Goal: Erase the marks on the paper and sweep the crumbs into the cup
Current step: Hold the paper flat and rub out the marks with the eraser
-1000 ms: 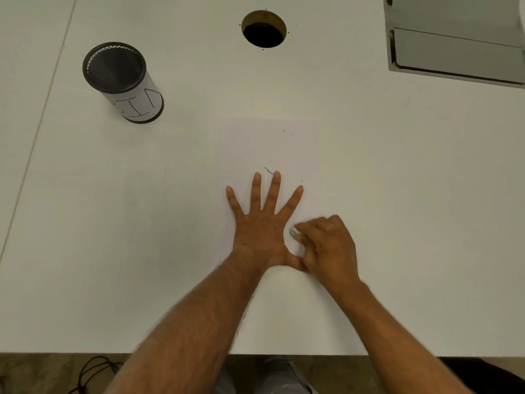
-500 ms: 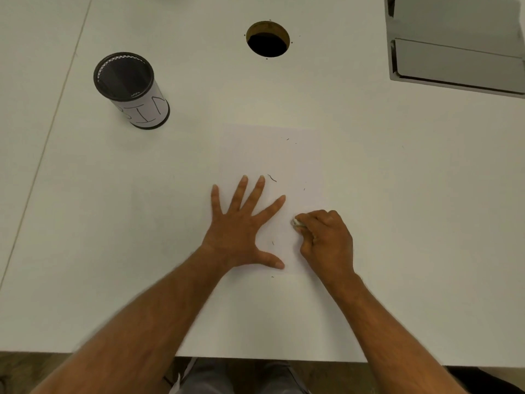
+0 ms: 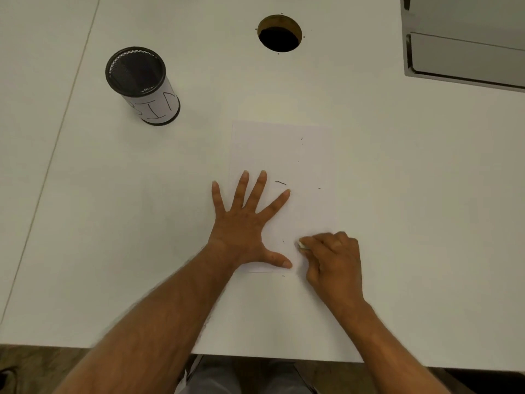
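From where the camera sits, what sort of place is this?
Probably an office or lab desk. A white table has a round cable hole, a mesh pen cup labelled BIN, and a sheet of paper being erased.

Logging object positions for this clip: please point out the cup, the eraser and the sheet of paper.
cup (image 3: 135, 71): head view, on its dark mesh inside near the rim.
eraser (image 3: 301, 245): head view, on the pale tip showing at the right hand's fingertips.
sheet of paper (image 3: 267, 149): head view, on its bare upper part.

Table (image 3: 397, 194): smooth, matt white surface. Cup (image 3: 142, 83): black wire mesh, wrapped in a white paper label. Paper (image 3: 270, 149): plain, matt sheet.
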{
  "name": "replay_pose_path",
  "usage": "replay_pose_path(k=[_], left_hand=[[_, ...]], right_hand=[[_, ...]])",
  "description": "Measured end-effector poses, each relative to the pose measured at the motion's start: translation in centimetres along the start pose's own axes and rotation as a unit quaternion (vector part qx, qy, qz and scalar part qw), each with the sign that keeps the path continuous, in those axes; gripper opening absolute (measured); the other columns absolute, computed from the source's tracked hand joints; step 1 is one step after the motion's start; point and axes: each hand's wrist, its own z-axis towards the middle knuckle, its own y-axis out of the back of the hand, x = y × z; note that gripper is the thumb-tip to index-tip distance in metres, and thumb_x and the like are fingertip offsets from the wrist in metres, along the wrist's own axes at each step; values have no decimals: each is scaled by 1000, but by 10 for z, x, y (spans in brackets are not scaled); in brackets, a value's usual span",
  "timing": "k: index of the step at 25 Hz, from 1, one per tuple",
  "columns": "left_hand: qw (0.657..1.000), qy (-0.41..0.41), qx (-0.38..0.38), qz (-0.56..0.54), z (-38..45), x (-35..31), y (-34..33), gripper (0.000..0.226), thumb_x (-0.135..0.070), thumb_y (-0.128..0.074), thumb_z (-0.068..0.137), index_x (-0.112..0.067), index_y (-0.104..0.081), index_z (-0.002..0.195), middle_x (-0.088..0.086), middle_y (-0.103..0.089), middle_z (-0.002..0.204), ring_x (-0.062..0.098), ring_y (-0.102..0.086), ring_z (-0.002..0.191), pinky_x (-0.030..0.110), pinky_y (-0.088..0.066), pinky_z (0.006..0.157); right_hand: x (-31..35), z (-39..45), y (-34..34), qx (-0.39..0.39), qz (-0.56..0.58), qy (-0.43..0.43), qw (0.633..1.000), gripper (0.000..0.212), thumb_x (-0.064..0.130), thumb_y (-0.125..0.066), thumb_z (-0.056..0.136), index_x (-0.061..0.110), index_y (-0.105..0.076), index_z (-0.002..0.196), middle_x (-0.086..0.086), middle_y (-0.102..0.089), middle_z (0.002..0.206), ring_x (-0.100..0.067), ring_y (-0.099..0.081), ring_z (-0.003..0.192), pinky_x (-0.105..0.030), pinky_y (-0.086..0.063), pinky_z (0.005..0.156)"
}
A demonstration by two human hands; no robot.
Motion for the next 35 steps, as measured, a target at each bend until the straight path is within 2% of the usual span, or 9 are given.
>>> replay_pose_path(k=[5, 10, 16, 18, 22, 25, 30, 33, 35], left_hand=[[1000, -4, -3, -4, 1, 1, -1, 136, -113, -21, 44, -47, 27, 154, 5, 36, 165, 36, 37, 149, 80, 20, 106], [1000, -6, -3, -3, 0, 0, -1, 136, -112, -19, 44, -47, 26, 155, 5, 35, 166, 36, 35, 150, 81, 17, 106], [1000, -3, 9, 5, 1, -1, 0, 140, -112, -18, 42, -43, 30, 154, 5, 38, 164, 37, 36, 149, 80, 21, 105], [1000, -1, 10, 8, 2, -1, 1, 142, -112, -18, 42, -40, 31, 154, 5, 37, 165, 36, 35, 150, 80, 21, 105], [1000, 4, 17, 7, 3, -1, -1, 144, -111, -27, 45, -38, 33, 153, 4, 38, 164, 36, 36, 149, 80, 18, 106], [1000, 3, 18, 8, 3, -1, -1, 143, -110, -27, 47, -37, 34, 153, 5, 38, 164, 36, 36, 149, 81, 16, 106], [1000, 8, 20, 18, 2, -1, 2, 149, -112, -11, 40, -27, 33, 155, 4, 37, 165, 35, 34, 151, 80, 15, 108], [999, 9, 25, 34, 2, -1, 0, 147, -108, -8, 44, -21, 35, 154, 6, 38, 164, 36, 34, 151, 81, 10, 109], [999, 7, 28, 44, 2, 0, 0, 144, -103, -13, 48, -17, 34, 154, 8, 37, 165, 36, 34, 151, 82, 6, 109]], right_hand=[[4, 45, -8, 20, 8, -11, 1000, 20, -2, -78, 76, 7, -78, 93, -8, -73, 85, -29, -62, 71, -39, -49, 63], [17, -5, -8, 35, 3, 35, 999, 22, 6, -73, 73, 10, -77, 94, -5, -71, 86, -22, -59, 78, -29, -37, 72], [22, 65, -22, 20, 0, -20, 1000, 21, 0, -79, 73, 10, -78, 92, -6, -74, 85, -28, -63, 74, -39, -45, 66], [21, 61, -22, 16, 6, -17, 1000, 20, 0, -78, 74, 9, -78, 92, -7, -74, 86, -28, -63, 75, -40, -47, 67], [26, 10, -15, 31, 15, 27, 999, 18, 10, -77, 73, 13, -78, 90, -2, -71, 84, -22, -61, 77, -34, -43, 68], [29, 22, -17, 32, 22, 32, 999, 13, 18, -75, 77, 13, -78, 88, -2, -71, 80, -23, -62, 73, -36, -44, 66], [31, 76, -24, 33, 10, -22, 999, 20, 1, -79, 74, 10, -78, 92, -6, -74, 83, -29, -64, 74, -43, -48, 67], [34, 50, -21, 49, 35, 6, 998, 11, 13, -78, 78, 13, -78, 89, -4, -73, 81, -25, -63, 73, -38, -45, 67], [40, 25, -16, 56, 47, 28, 997, 14, 26, -69, 83, 16, -78, 86, 0, -70, 77, -22, -61, 70, -35, -43, 66]])
